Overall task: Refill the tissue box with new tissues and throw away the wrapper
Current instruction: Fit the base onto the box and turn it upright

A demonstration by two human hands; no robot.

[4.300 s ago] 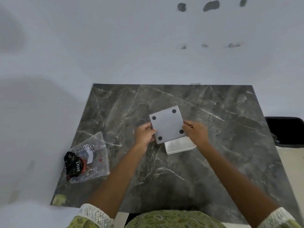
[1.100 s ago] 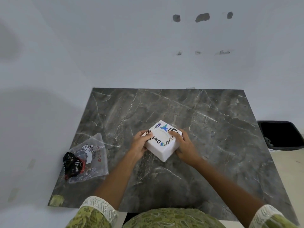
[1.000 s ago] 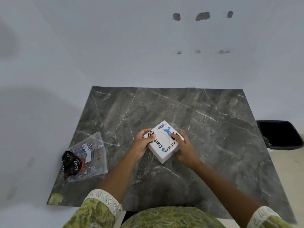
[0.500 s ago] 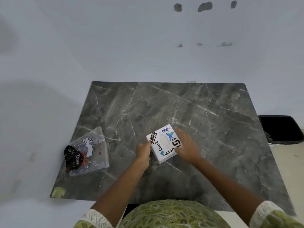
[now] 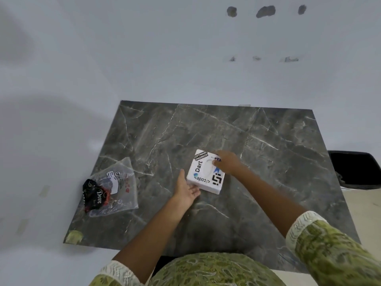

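Observation:
The white square tissue box [image 5: 203, 178] with stickers on its top stands on the dark marble table [image 5: 257, 141], oval opening facing up. My left hand [image 5: 186, 189] lies open at the box's near left corner, fingertips touching its side. My right hand [image 5: 227, 164] reaches over the box's far right part, fingertips bunched at the oval opening; whether they pinch anything is hidden. The clear plastic wrapper [image 5: 121, 180] lies flat near the table's left edge, with a crumpled black and red Dove packet [image 5: 93, 193] at its left end.
A black bin [image 5: 356, 170] stands on the floor just past the table's right edge. A white wall backs the table. A scrap of greenish tape [image 5: 73, 237] sticks to the near left corner. My green patterned sleeves show at the bottom.
The box, earlier bottom-up with its black feet showing, now stands right way up and has turned a little. My left hand has let go; my right hand has moved onto the opening.

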